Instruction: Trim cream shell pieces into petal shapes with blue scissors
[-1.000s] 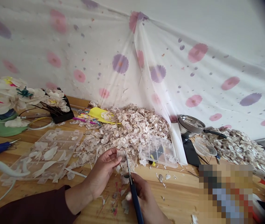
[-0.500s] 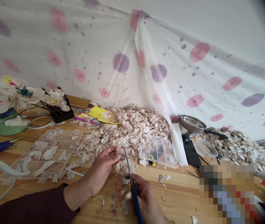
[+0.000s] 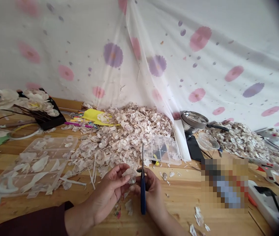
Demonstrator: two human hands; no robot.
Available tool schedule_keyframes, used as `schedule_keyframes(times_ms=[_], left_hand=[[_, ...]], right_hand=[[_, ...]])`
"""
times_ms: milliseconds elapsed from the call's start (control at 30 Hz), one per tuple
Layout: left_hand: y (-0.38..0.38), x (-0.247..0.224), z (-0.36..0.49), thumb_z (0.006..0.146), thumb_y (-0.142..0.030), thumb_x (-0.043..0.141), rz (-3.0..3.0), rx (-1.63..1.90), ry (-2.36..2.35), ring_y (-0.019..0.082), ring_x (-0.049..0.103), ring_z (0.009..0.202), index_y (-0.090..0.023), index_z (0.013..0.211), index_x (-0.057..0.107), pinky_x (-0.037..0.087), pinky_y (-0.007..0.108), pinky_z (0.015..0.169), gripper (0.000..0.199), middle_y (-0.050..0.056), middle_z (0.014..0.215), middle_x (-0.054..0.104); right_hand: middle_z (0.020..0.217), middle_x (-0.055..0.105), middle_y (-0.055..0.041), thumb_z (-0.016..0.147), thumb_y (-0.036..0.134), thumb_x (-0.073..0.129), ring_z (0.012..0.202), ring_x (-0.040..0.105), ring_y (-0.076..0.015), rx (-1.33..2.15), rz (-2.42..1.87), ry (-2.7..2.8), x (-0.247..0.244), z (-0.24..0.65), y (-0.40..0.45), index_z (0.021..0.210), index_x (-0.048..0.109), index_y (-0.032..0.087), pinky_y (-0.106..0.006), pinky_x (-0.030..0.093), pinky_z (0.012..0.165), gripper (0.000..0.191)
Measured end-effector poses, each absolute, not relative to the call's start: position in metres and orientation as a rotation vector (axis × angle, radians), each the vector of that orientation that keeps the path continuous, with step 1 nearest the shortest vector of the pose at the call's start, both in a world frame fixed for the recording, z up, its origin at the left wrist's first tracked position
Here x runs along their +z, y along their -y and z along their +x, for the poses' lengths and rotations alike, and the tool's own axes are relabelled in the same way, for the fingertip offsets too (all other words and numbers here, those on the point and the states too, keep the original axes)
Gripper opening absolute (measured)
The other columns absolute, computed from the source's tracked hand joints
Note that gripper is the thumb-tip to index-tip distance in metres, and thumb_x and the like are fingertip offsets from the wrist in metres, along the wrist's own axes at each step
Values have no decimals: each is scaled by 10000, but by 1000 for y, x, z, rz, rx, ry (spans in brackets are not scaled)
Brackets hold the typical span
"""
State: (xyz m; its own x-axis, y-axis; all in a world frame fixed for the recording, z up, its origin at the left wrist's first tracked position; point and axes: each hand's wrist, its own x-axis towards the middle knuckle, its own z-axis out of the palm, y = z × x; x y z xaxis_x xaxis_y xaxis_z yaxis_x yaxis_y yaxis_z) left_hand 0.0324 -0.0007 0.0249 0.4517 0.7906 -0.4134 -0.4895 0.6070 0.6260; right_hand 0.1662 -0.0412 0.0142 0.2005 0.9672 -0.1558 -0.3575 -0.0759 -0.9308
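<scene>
Between the thumb and fingers of my left hand (image 3: 110, 190) is a thin, pale, petal-like flake (image 3: 130, 173). My right hand (image 3: 154, 193) grips blue-handled scissors (image 3: 143, 193), seen nearly edge-on, with the narrow blades pointing up and away from me. The two hands are close together, and the fingertips of my right hand are beside the flake. Whether they touch it I cannot make out. Just beyond both hands spreads a large heap of similar pale flakes (image 3: 137, 127).
Left lies a clear compartment tray (image 3: 63, 150) with larger petals. A smaller clear box (image 3: 171, 150), a black phone-like slab (image 3: 195, 149) and a metal pan (image 3: 195, 119) stand right of the heap. Farther right are a glue gun (image 3: 268, 168) and a white power strip (image 3: 264, 200).
My view has turned to the right. My right hand has come closer to my left, and the scissors now stand more upright, their blades no longer at the flake.
</scene>
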Motion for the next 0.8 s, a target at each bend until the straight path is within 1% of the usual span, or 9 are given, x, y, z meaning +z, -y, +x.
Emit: schedule_keyframes(times_ms=[167,300,500,667,800], left_hand=[[2,20,33,663,-115,829,501,863,-794,148,640,835,-194,940,658,551,254,745,335,6,906,632],[1,17,33,634,-136,855,504,858,-818,110,613,749,-192,910,679,532,222,722,332,-23,809,624],[3,16,34,602,-103,859,479,828,-800,108,619,756,-187,910,687,523,221,728,362,-22,808,645],[2,15,34,624,-150,855,516,801,-762,122,632,736,-191,962,682,508,225,672,382,-6,816,665],[1,16,33,634,-165,860,556,775,-755,121,635,748,-188,961,678,508,230,710,375,1,831,674]], right_hand=[[628,639,51,549,255,887,466,537,-98,1261,-1133,699,14,169,42,845,590,202,-211,446,479,423],[632,637,58,561,280,882,459,525,-98,1216,-1138,684,14,172,42,894,568,218,-215,452,460,462],[642,657,56,547,253,888,482,549,-97,1189,-1132,616,15,174,42,929,557,214,-205,453,469,507],[615,651,70,529,266,900,435,530,-78,1218,-1137,593,14,175,41,931,548,202,-183,418,424,538],[614,658,62,532,273,900,433,542,-80,1236,-1133,614,16,175,40,925,544,199,-178,415,420,535]])
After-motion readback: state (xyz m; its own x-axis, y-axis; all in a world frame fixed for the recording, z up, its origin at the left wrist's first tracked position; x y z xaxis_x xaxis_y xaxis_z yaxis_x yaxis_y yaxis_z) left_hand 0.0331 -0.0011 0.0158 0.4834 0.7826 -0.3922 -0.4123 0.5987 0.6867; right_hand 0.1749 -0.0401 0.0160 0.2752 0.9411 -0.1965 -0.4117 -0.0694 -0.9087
